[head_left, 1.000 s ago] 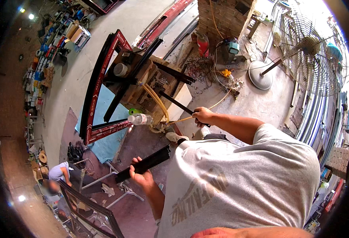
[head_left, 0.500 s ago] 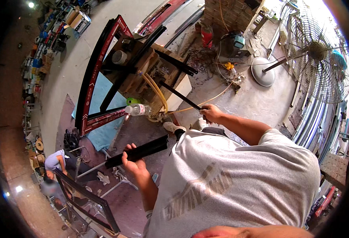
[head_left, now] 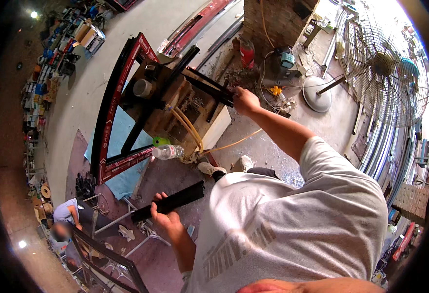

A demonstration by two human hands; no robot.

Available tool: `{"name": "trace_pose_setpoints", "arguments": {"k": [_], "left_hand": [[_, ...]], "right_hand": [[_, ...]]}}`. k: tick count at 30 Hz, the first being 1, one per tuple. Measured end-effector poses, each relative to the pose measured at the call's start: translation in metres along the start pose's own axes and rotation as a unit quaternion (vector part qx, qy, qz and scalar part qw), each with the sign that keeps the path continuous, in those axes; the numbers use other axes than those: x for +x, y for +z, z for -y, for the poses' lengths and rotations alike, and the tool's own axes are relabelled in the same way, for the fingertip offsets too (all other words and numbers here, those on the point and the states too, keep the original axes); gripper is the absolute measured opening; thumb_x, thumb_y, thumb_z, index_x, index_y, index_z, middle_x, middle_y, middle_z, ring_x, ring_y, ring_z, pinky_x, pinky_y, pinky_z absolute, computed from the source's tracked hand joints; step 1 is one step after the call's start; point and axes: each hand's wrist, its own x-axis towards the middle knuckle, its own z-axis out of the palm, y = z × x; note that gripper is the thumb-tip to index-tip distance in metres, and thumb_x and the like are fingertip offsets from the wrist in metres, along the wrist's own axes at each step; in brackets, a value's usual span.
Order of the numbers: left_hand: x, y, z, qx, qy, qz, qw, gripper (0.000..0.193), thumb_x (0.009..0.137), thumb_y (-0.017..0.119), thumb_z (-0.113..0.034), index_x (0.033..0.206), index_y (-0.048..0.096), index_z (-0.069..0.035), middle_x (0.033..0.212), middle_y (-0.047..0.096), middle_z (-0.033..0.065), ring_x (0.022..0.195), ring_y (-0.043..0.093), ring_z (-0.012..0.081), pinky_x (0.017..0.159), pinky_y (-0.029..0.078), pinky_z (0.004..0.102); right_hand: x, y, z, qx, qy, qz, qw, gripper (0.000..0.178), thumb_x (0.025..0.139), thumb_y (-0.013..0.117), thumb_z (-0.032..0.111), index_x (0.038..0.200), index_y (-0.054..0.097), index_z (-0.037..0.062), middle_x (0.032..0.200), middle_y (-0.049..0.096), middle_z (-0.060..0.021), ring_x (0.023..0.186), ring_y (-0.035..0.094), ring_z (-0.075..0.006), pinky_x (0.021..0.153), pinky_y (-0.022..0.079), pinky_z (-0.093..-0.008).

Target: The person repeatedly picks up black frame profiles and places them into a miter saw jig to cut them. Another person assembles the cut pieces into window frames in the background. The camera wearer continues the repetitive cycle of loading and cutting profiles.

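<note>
Our left hand [head_left: 170,220], toward seven o'clock of the view, is half curled, with the middle of a short black profile [head_left: 187,194] lying across the palm and the fingertips showing past its far edge. That profile points up toward two o'clock, well apart from the floor. Our right hand [head_left: 246,101], at one o'clock, has its fingers bent at the near end of a pair of black bars [head_left: 209,84]; we cannot tell how tightly they close, as the back of the hand hides the grasp.

The bars extend from our right hand over a wooden stand [head_left: 179,93] at eleven o'clock. Yellow hoses [head_left: 187,128] hang over the stand's near side, and just beside them, at nine o'clock, we see a clear bottle [head_left: 169,152] with a green roll [head_left: 160,141] next to it. A round tin [head_left: 142,88] sits at ten o'clock, near a large red-and-black frame [head_left: 110,118].

Farther out, a light blue sheet [head_left: 119,183] lies below that frame. A red container [head_left: 247,53] stands between twelve and one o'clock, and a wire-caged fan [head_left: 382,63] at two. Toward eight o'clock a co-worker [head_left: 68,211] bends near a dark frame [head_left: 112,254].
</note>
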Motion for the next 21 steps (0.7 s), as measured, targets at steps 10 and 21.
{"name": "trace_pose_setpoints", "arguments": {"k": [10, 21], "left_hand": [[-0.016, 0.016, -0.004, 0.002, -0.003, -0.002, 1.0, 0.021, 0.088, 0.062, -0.016, 0.102, 0.062, 0.0, 0.099, 0.065, 0.0124, 0.098, 0.061, 0.0291, 0.104, 0.046, 0.044], [-0.008, 0.021, 0.001, -0.108, -0.055, 0.062, 0.991, 0.017, 0.088, 0.067, -0.017, 0.1, 0.057, -0.011, 0.103, 0.067, 0.0128, 0.102, 0.063, 0.0346, 0.094, 0.049, 0.0496]], "right_hand": [[0.048, 0.057, 0.025, -0.111, -0.108, -0.033, 0.987, 0.028, 0.082, 0.059, 0.024, 0.103, 0.072, 0.0115, 0.107, 0.069, -0.0191, 0.103, 0.065, -0.0386, 0.09, 0.052, -0.0492], [-0.15, 0.039, 0.076, 0.182, -0.332, 0.24, 0.894, 0.019, 0.093, 0.055, 0.005, 0.108, 0.064, -0.0028, 0.097, 0.067, -0.0067, 0.093, 0.059, -0.0128, 0.077, 0.048, -0.0281]]}}
